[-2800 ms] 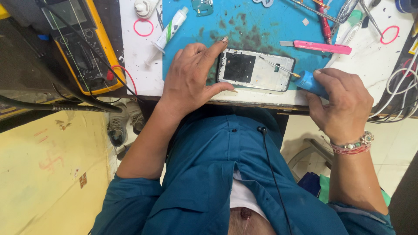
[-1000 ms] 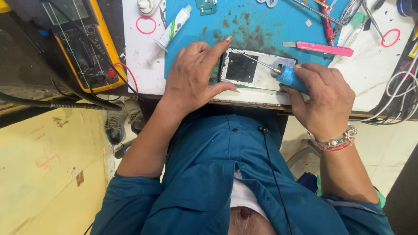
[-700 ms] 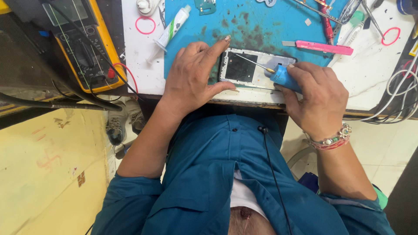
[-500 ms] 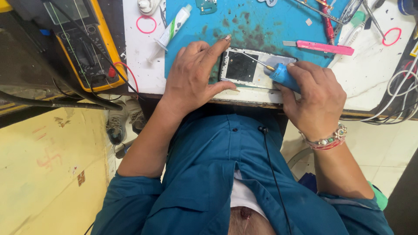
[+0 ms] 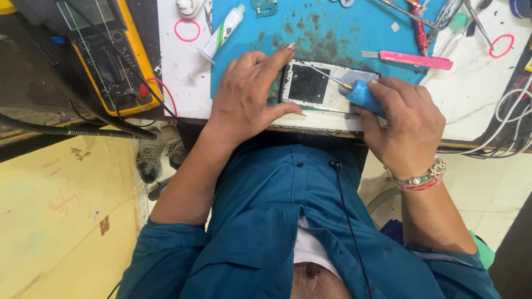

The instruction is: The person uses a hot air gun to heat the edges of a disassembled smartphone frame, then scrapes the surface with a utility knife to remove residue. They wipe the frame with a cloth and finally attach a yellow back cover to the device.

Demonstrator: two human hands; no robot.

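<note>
Right hand [image 5: 407, 130] grips a blue-handled screwdriver [image 5: 363, 95], tip over the opened phone [image 5: 324, 88] at the tabletop's [image 5: 471, 105] near edge. Left hand [image 5: 246, 99] is spread, pinning the phone's left end on the blue mat [image 5: 327, 33]. Pink cutter [image 5: 415, 58] lies beyond.

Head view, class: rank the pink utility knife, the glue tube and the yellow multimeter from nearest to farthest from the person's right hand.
1. Pink utility knife: just above the right hand, on the blue mat's right edge.
2. Glue tube: upper left, beyond the left hand.
3. Yellow multimeter: far left, past the white benchtop.
</note>
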